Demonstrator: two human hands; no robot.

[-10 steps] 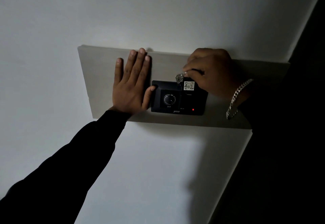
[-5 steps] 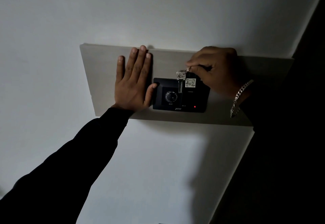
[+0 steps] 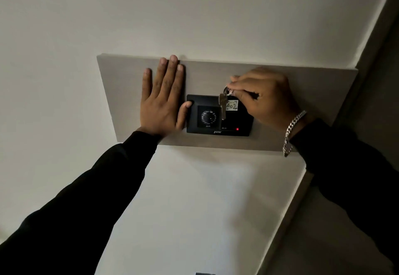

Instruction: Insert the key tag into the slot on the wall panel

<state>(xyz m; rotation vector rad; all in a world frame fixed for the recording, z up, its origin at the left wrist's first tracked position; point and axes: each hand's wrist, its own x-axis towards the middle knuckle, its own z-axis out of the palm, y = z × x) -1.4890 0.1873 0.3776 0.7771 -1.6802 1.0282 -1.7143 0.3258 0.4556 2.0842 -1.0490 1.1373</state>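
A black wall panel (image 3: 239, 121) with a round grille and a small red light sits on a grey backing board (image 3: 121, 84). A dark key tag with a white label reading 402 (image 3: 232, 105) stands against the panel's upper right part, its lower end hidden against the black face. My right hand (image 3: 265, 95) pinches the key ring at the tag's top. A silver key (image 3: 222, 105) hangs from that ring over the panel. My left hand (image 3: 163, 99) lies flat on the board, fingers spread, thumb touching the panel's left edge.
The board is mounted on a plain white wall (image 3: 194, 199). A dark door frame or wall corner (image 3: 373, 63) runs down the right side. A silver chain bracelet (image 3: 291, 132) hangs on my right wrist. The room is dim.
The right hand has shifted slightly up and right along the ring, and the key now hangs straight down over the panel. The left hand has stayed flat on the board.
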